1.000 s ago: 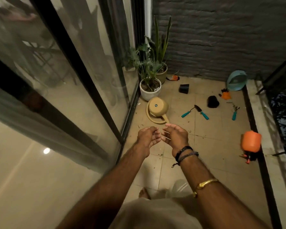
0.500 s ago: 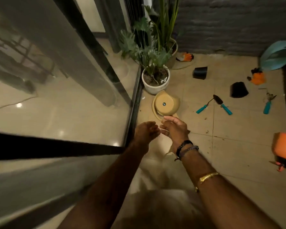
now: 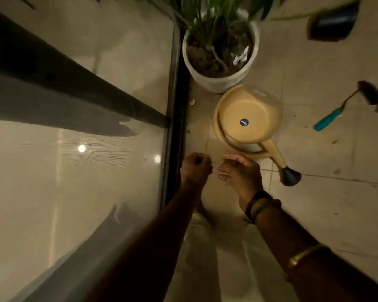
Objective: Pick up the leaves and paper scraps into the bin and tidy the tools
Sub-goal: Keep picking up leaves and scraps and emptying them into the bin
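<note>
Glass sliding door [image 3: 74, 171] fills the left half, its dark track running near to far down the middle. Beige tiled floor [image 3: 325, 214] takes the right half. White plant pot [image 3: 218, 83] stands far centre, just beside the track, with a green plant [image 3: 205, 18] in it. Yellow watering can [image 3: 247, 118] lies tipped over on the floor, touching the near side of the pot, base facing the camera, spout running near-right to a black rose [image 3: 290, 176]. Black pot [image 3: 332, 25] lies on its side at far right.

2 teal-handled tools sit at the right edge, well apart from the hands: a hand fork [image 3: 330, 118] and a trowel [image 3: 371, 94], partly cut off by the frame.

Both arms reach in from the near edge. Left hand [image 3: 195, 168] is by the track, grip curled into a fist; cannot tell if it holds anything. Right hand [image 3: 241, 171] is just beside it and near the can's spout, grip pinching thin pale strips [image 3: 223, 173]. Dark bands and a gold bangle on the right arm.

Paper scrap [image 3: 240, 57] lies on the soil inside the white pot, right side. 1 small white scrap [image 3: 192, 102] is on the floor between track and can. Small brown bits [image 3: 334, 141] are scattered on the tiles to the right.
</note>
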